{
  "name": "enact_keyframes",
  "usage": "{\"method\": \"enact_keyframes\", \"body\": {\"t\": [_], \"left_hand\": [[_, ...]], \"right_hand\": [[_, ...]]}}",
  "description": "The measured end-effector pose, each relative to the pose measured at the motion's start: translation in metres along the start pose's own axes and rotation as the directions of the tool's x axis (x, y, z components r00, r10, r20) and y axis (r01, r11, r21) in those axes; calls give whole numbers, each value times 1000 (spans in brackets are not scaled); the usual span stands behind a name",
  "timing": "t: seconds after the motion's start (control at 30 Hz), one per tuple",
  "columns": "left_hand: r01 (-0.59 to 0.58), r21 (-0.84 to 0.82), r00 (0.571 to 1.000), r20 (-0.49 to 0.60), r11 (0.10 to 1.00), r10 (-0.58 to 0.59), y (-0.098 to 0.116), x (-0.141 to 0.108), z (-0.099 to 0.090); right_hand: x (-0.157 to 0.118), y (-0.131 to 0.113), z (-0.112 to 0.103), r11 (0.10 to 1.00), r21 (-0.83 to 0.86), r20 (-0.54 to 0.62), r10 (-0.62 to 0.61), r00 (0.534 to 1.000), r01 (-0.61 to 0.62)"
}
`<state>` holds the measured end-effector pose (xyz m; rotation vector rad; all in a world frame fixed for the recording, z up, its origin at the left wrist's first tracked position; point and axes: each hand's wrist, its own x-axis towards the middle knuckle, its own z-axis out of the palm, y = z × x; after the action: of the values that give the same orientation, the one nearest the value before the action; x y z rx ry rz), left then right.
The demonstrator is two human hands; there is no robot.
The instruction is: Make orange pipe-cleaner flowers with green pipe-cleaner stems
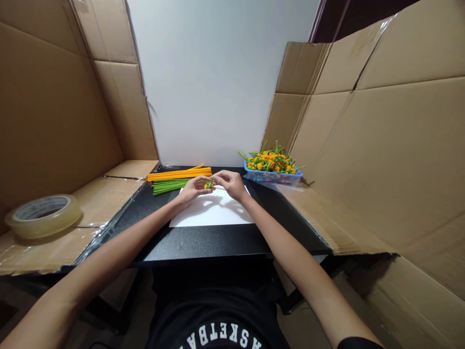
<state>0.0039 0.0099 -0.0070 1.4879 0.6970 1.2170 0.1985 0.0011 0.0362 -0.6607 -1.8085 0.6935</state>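
Note:
Over the white sheet of paper (214, 215), my left hand (196, 188) is closed, its fingertips pinching a small orange-and-green pipe-cleaner piece (209, 185). A green end sticks up from the piece. My right hand (232, 183) is closed beside it, with thumb and fingertips meeting at that green end; its exact grip is too small to make out. Left of my hands lie a bundle of orange pipe cleaners (174, 174) and, nearer to me, a bundle of green pipe cleaners (167, 186), partly hidden behind my left hand.
A blue basket (274, 178) heaped with similar orange-and-green pieces (272, 161) stands at the back right of the black table (203, 242). A roll of clear tape (45, 215) lies at the left on cardboard. Cardboard walls (392, 135) rise on both sides.

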Motion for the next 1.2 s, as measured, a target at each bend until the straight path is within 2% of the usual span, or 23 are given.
{"method": "enact_keyframes", "body": {"t": [0.17, 0.3, 0.37, 0.43, 0.53, 0.7, 0.8, 0.87, 0.93, 0.97, 1.03, 1.07, 1.1, 1.2], "left_hand": [[30, -30, 999, -12, 999, -31, -5, 0, -2], [77, -26, 996, -44, 997, -78, -1, 0, 0], [121, -3, 991, -54, 993, -121, 2, -1, 2], [150, 39, 987, -67, 988, -147, 5, -1, 3], [149, 92, 987, -76, 985, -143, 8, -2, 3], [135, 135, 990, -57, 982, -128, 7, -2, 3], [143, 134, 988, -81, 981, -133, 5, 1, 2], [129, 216, 986, -131, 968, -102, 5, 3, -5], [89, 453, 980, -200, 887, 4, 7, 5, -18], [58, 625, 972, -215, 778, 100, 9, 5, -27], [54, 887, 953, -184, 458, 242, 12, 4, -46], [62, 942, 957, -150, 330, 248, 13, 4, -55], [89, 966, 964, -146, 243, 224, 14, 3, -63], [166, 978, 975, -182, 125, 128, 13, 2, -75]], "right_hand": [[1, 5, -2, 994, -109, -22, 22, 1000, -24], [3, 13, 0, 980, -116, 11, 163, 986, -161], [3, 18, 1, 952, -38, 42, 306, 951, -305], [4, 20, 1, 890, 68, 106, 442, 890, -450], [2, 20, 1, 793, 227, 181, 536, 825, -565], [0, 16, 2, 718, 340, 194, 579, 792, -607], [0, 16, 3, 712, 370, 156, 585, 796, -597], [1, 18, 3, 717, 387, 123, 583, 803, -580], [1, 20, 2, 723, 402, 97, 577, 811, -562], [1, 20, 2, 723, 411, 85, 575, 813, -555], [1, 23, 1, 716, 436, 59, 582, 811, -546], [1, 24, 0, 709, 450, 46, 589, 806, -544], [1, 25, -1, 701, 465, 30, 598, 801, -541], [2, 28, -3, 684, 507, -14, 615, 788, -525]]}}
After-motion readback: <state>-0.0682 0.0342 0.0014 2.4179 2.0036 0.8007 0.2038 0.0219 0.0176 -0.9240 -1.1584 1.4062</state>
